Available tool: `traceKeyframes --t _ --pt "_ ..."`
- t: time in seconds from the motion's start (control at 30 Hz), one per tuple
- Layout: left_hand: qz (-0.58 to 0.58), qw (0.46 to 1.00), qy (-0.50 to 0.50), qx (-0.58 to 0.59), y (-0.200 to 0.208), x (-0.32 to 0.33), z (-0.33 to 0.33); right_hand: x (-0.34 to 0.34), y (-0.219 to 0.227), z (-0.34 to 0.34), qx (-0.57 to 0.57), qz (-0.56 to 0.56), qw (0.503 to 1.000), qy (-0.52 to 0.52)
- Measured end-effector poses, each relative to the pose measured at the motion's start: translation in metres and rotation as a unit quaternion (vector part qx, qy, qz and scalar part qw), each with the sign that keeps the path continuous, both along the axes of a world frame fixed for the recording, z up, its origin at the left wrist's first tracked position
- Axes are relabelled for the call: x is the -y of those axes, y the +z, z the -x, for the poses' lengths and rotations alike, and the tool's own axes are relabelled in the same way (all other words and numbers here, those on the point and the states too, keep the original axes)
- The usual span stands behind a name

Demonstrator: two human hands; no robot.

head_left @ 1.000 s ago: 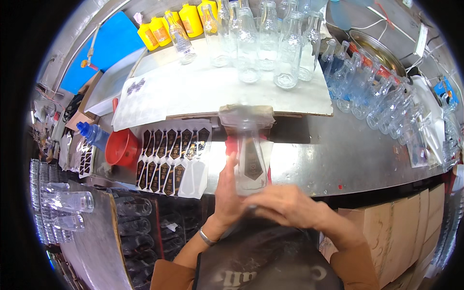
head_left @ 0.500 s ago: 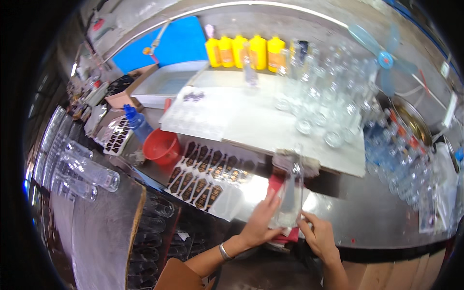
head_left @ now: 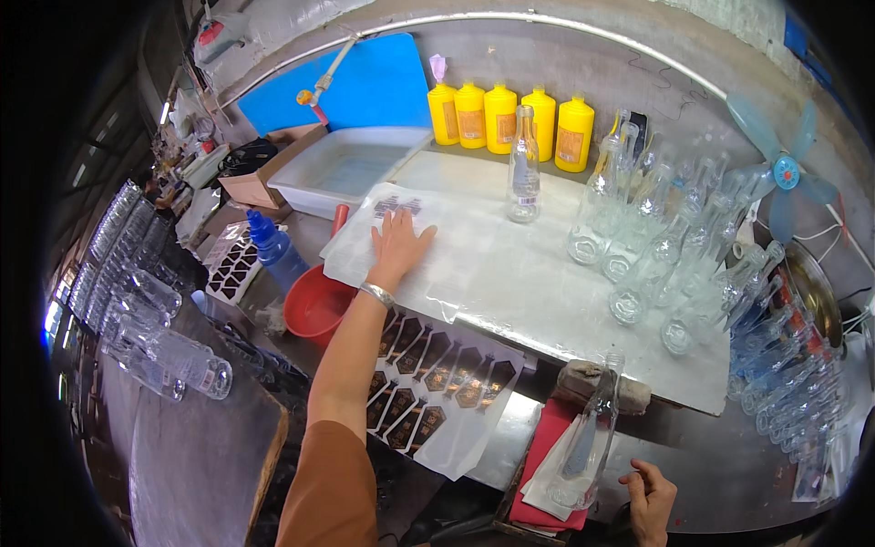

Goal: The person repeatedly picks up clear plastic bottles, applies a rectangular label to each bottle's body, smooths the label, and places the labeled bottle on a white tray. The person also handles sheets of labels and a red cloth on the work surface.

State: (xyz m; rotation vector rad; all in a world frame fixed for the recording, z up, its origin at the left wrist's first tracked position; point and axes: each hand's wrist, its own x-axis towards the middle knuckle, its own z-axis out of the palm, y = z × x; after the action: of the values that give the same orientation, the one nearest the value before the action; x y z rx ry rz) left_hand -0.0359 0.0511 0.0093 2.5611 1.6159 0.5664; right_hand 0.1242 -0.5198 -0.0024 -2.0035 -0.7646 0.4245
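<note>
My left hand [head_left: 401,244] reaches across the table with its fingers spread. Its fingertips touch or hover just over a small group of dark labels [head_left: 398,206] on a whitish backing sheet [head_left: 365,255]. At the front edge, my right hand [head_left: 651,497] is empty, its fingers loosely curled and apart. Just left of it a clear glass bottle [head_left: 594,438] leans back, its neck by a worn padded block [head_left: 629,390]. Under the bottle are white paper and a red cloth [head_left: 545,442]. A labelled glass bottle [head_left: 524,173] stands upright farther back.
Clear bottles [head_left: 652,246] crowd the board's right side, near a blue fan [head_left: 786,173]. Yellow bottles [head_left: 500,118] line the wall. A white basin [head_left: 351,164], a red bucket [head_left: 314,305] and a blue squeeze bottle [head_left: 278,251] stand left. Black label sheets [head_left: 447,383] lie in front.
My left hand has left the leaning bottle and moved far left to the label sheet. My right hand has let go and drawn slightly right. The view has shifted.
</note>
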Motion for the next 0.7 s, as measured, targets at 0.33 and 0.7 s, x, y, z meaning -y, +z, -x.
traceKeyframes --t 0.33,0.7 --pt "-0.016 0.988 -0.138 0.063 -0.011 0.077 -0.004 0.004 -0.003 0.003 0.049 0.01 0.999 0.012" --pt "-0.001 0.998 -0.054 -0.024 -0.018 0.033 -0.023 0.022 -0.014 0.01 0.052 0.0 0.998 0.018"
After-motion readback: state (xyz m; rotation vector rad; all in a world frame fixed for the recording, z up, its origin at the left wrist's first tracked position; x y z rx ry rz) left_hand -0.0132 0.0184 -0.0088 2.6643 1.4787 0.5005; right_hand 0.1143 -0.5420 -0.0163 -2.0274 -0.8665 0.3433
